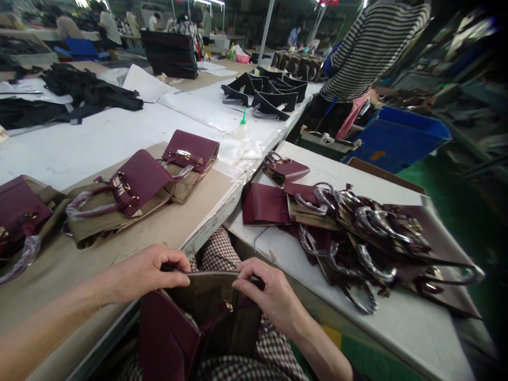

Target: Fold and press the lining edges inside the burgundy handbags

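Observation:
A burgundy handbag (169, 330) rests on my lap with its mouth toward me, showing a brown lining and a small gold zip pull. My left hand (153, 272) pinches the far rim near its left corner, thumb inside and fingers over the edge. At the right end of the same rim, my right hand (270, 288) grips with thumb and fingertips. Between the two hands the rim runs nearly straight. The bag's lower part is dark and partly out of frame.
Burgundy handbags (145, 182) lie along the left table on brown paper. A pile of similar bags (357, 222) with plastic-wrapped handles covers the right table. Beyond are a glue bottle (241, 127), black bag pieces (273, 92), a blue bin (400, 137) and a person in a striped top (373, 50).

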`<state>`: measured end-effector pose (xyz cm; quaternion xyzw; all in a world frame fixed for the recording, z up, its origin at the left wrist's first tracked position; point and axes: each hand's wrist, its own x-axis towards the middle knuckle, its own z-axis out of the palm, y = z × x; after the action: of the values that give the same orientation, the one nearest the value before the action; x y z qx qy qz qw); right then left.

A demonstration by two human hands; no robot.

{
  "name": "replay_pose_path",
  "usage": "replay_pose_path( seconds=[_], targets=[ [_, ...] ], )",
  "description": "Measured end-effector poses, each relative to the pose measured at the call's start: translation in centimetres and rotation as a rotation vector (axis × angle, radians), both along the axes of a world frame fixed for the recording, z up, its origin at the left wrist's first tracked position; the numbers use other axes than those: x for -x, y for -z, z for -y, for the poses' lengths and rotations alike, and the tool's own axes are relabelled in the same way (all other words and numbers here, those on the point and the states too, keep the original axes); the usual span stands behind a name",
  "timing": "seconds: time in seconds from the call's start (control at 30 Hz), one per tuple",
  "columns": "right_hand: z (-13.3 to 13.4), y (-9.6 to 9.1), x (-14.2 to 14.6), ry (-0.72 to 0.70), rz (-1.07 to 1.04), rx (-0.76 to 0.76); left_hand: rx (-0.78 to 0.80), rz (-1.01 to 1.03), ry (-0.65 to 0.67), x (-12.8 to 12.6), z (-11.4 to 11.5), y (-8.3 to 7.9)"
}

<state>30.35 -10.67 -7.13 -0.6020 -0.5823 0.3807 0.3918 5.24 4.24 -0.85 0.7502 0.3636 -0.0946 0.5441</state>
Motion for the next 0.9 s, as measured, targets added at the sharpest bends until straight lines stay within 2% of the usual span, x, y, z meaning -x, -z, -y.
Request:
replay_pose_path(
  seconds=[0.23, 0.47, 0.63, 0.73, 0.9],
  targets=[
    [0.1, 0.0, 0.3, 0.113, -0.205, 0.161, 0.031, 0.02, -0.009, 0.0, 0.1, 0.0],
    [-0.3, 0.5, 0.5, 0.122, -0.257, 0.134, -0.007, 0.017, 0.015, 0.4, -0.4, 1.0],
    [-0.4, 0.6, 0.6, 0.111, -0.167, 0.099, -0.029, 0.053, 0.048, -0.1, -0.6, 0.6],
    [-0.6, -0.3, 0.4, -0.004, -0.005, 0.038, -0.075, 0.029, 0.122, -0.6, -0.7, 0.0],
    [-2.2, -2.3, -0.1, -0.365, 0.248, -0.036, -0.19, 0.012, 0.294, -1.6, -0.9, -0.3]
  ],
)
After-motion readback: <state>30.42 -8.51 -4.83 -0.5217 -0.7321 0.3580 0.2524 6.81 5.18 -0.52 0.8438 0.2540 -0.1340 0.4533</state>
